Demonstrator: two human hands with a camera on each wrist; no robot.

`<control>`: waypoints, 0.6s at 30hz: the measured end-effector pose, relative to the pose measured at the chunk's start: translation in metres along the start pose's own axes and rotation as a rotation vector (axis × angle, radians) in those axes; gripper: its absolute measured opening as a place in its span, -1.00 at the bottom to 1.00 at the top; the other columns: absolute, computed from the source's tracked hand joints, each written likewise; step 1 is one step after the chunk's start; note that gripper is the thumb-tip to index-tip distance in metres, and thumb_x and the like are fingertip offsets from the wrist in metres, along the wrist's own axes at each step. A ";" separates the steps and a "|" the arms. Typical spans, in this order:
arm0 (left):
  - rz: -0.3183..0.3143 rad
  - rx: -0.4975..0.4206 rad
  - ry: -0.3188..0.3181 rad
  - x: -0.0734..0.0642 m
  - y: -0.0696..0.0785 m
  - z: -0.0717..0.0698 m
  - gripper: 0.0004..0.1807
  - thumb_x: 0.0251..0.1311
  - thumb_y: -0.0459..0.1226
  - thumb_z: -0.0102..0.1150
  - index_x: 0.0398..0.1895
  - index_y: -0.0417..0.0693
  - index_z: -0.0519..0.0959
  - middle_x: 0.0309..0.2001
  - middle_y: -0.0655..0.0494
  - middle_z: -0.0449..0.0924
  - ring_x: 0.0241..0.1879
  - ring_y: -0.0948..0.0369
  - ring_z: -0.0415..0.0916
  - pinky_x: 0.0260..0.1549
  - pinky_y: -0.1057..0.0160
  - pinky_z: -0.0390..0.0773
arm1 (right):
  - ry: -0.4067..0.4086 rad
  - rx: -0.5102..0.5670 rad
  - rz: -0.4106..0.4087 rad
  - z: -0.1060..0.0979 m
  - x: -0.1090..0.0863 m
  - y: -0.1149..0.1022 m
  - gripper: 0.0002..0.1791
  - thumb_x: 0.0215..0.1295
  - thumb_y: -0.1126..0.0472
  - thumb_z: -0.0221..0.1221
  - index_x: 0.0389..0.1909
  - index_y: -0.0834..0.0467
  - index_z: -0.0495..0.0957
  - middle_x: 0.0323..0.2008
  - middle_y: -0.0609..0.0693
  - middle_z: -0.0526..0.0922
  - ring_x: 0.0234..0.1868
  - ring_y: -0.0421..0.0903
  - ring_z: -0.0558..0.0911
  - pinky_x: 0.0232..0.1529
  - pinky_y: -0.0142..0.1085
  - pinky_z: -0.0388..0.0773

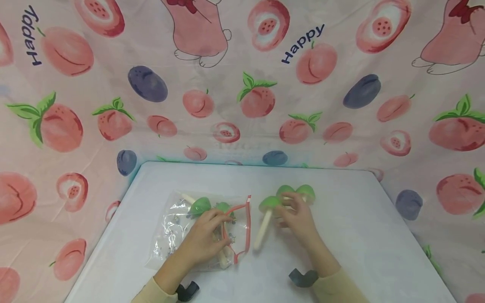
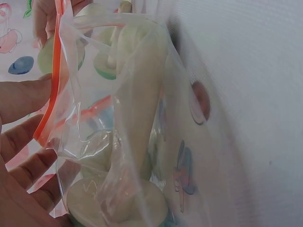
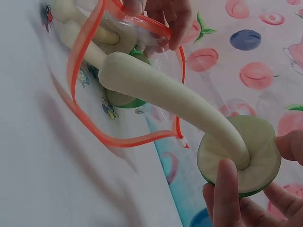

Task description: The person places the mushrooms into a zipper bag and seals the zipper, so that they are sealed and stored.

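Observation:
A clear zip bag (image 1: pixel 166 242) with a red-orange seal lies on the left of the table, its mouth spread apart towards the right. Inside it are toy mushrooms (image 1: pixel 201 206) with green caps and pale stems. My left hand (image 1: pixel 206 235) holds the bag at its mouth, thumb and fingers at the seal strip (image 2: pixel 56 71). With thumb and fingertips, my right hand (image 1: pixel 299 219) grips another mushroom (image 3: pixel 165 94) by its cap. The free end of that stem points at the bag's mouth and overlaps it in the right wrist view.
Two more green-capped mushrooms (image 1: pixel 307 193) are just beyond my right hand, partly hidden by it. The white table (image 1: pixel 360 235) ends at the back against a fruit-printed cloth (image 1: pixel 227 105). Black bands (image 1: pixel 303 278) hang at both wrists.

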State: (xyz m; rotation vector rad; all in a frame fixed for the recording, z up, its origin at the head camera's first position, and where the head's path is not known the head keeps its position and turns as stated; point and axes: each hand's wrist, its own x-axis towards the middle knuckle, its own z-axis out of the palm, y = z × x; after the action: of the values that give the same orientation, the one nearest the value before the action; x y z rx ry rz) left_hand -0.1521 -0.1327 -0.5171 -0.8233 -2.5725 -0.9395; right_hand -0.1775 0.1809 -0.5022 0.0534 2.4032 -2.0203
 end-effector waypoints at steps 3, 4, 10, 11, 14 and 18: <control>0.010 0.000 0.009 0.000 0.000 0.000 -0.36 -0.12 -0.28 0.74 0.14 0.09 0.72 0.10 0.28 0.64 0.18 0.20 0.57 0.21 0.06 0.67 | 0.000 0.016 0.003 0.006 0.000 -0.001 -0.47 0.50 0.24 0.29 0.42 0.14 0.43 0.27 0.38 0.60 -0.12 0.02 0.83 -0.28 -0.16 0.85; 0.016 0.001 0.014 0.000 -0.001 0.000 -0.35 -0.13 -0.27 0.74 0.14 0.09 0.72 0.09 0.27 0.64 0.18 0.19 0.57 0.21 0.06 0.67 | -0.001 0.023 0.003 0.008 -0.001 -0.001 -0.47 0.49 0.25 0.29 0.42 0.13 0.43 0.28 0.38 0.59 -0.12 0.02 0.83 -0.28 -0.16 0.85; 0.033 0.002 0.031 0.001 0.000 0.001 -0.33 -0.18 -0.28 0.77 0.12 0.06 0.72 0.09 0.23 0.65 0.15 0.18 0.57 0.18 0.06 0.67 | 0.010 0.064 0.005 0.020 -0.002 -0.001 -0.48 0.49 0.29 0.28 0.41 0.14 0.43 0.31 0.37 0.58 -0.14 0.00 0.84 -0.28 -0.14 0.85; 0.031 0.001 0.030 0.001 0.000 0.001 -0.33 -0.18 -0.28 0.77 0.13 0.06 0.72 0.09 0.23 0.65 0.15 0.18 0.57 0.18 0.06 0.67 | 0.015 0.070 0.008 0.022 -0.002 0.000 -0.47 0.49 0.30 0.28 0.41 0.14 0.43 0.32 0.37 0.58 -0.15 0.00 0.84 -0.28 -0.13 0.85; 0.029 0.000 0.028 0.001 0.001 0.000 -0.33 -0.18 -0.28 0.76 0.13 0.06 0.72 0.09 0.22 0.65 0.16 0.18 0.57 0.18 0.05 0.67 | 0.031 0.087 0.011 0.028 -0.002 0.001 -0.47 0.49 0.30 0.27 0.42 0.14 0.43 0.32 0.37 0.58 -0.14 0.05 0.84 -0.29 -0.12 0.86; 0.028 0.000 0.025 0.001 0.001 0.001 -0.33 -0.18 -0.27 0.77 0.12 0.05 0.72 0.09 0.22 0.65 0.16 0.17 0.57 0.19 0.05 0.66 | 0.048 0.111 0.008 0.035 -0.004 0.003 -0.48 0.49 0.32 0.27 0.41 0.14 0.43 0.31 0.36 0.58 -0.13 0.12 0.83 -0.30 -0.13 0.86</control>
State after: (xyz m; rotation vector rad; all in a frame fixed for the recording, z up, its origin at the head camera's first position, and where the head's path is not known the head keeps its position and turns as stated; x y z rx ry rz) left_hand -0.1525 -0.1315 -0.5168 -0.8400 -2.5327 -0.9358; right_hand -0.1746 0.1468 -0.5111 0.1122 2.3118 -2.1712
